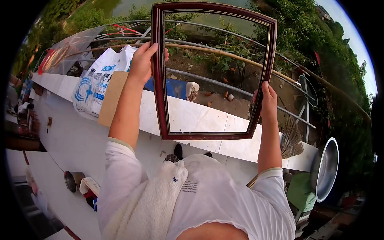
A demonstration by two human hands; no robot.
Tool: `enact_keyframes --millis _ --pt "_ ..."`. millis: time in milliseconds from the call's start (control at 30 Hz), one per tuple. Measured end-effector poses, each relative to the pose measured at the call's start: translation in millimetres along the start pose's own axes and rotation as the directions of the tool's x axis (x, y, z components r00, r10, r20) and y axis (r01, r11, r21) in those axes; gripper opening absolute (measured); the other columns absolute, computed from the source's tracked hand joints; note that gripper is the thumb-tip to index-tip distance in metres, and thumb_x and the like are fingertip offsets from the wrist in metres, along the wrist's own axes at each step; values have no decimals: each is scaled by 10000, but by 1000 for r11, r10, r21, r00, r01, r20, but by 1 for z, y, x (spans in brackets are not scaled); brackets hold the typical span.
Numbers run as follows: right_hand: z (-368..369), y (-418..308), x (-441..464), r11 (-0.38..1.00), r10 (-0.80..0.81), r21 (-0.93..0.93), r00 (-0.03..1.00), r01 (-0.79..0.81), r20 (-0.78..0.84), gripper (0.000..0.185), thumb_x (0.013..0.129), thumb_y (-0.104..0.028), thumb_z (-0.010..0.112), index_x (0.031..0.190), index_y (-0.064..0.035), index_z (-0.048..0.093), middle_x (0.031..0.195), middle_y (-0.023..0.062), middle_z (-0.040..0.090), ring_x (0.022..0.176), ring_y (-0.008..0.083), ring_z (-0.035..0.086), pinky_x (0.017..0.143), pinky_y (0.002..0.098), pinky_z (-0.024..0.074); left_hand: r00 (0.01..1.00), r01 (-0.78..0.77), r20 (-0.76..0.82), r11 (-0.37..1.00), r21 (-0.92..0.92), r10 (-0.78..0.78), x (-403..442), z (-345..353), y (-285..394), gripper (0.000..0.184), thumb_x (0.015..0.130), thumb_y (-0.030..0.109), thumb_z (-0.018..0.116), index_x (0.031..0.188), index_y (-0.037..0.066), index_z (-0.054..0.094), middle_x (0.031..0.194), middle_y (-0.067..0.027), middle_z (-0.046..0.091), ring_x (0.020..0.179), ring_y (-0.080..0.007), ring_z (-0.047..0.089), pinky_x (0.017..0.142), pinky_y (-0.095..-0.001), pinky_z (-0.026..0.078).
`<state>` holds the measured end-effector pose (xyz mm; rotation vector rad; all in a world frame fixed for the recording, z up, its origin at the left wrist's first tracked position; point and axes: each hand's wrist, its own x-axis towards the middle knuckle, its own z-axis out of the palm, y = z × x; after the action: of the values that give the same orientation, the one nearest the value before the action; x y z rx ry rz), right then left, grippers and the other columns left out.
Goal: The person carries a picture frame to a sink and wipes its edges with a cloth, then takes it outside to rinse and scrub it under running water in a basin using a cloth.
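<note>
A dark reddish-brown picture frame (pixel 159 86) with a thin gold inner line is held up in front of me. Through its opening I see the ledge, rails and plants behind. My left hand (pixel 143 60) grips the frame's left side, thumb on the front and fingertips showing inside the opening. On the right side, lower down, my right hand (pixel 267 98) is closed round the edge. A cream towel (pixel 150 204) hangs down over my white shirt (pixel 216 188).
A white tiled ledge (pixel 196 116) crosses ahead, with metal rails and plants beyond. At left stand a printed white sack (pixel 94 88) and a brown board (pixel 113 98). A straw broom (pixel 292 140) and large metal basin (pixel 326 170) are at right; a metal pot (pixel 73 181) lies on the floor.
</note>
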<state>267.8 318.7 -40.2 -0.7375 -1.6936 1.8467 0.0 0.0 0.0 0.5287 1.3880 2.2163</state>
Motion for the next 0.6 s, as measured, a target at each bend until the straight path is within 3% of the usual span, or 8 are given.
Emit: enact_keyframes --millis 67,167,333,600 --pt "-1 0 -2 999 16 34 1000 -15 -21 365 921 -433 563 813 -85 530 623 30 554 499 126 539 450 260 430 999 -20 -24 988 150 24 -6 -2 -11 252 908 148 599 1101 -12 582 866 -33 627 748 -98 589 670 -245 493" --pt "24 13 4 995 4 101 999 1 -52 364 927 -426 556 797 -87 525 621 29 551 499 122 535 442 262 421 999 -26 -15 964 266 32 -4 -28 -18 236 906 134 599 1092 -12 586 846 -18 614 734 -81 575 650 -236 481" --pt "39 18 -6 997 -47 58 995 52 -89 357 933 -409 554 794 -82 522 612 31 547 494 121 520 449 255 413 995 86 -63 985 147 -77 -18 -34 -25 184 934 179 568 1029 22 559 826 -66 618 717 -147 624 636 -291 540" --pt "44 17 -28 975 -221 0 974 222 -54 231 945 -247 568 824 -52 544 677 45 580 563 116 535 510 241 415 978 149 -155 988 39 -141 -54 -49 -65 406 894 447 600 814 55 527 644 -57 575 543 -134 561 509 -277 469"
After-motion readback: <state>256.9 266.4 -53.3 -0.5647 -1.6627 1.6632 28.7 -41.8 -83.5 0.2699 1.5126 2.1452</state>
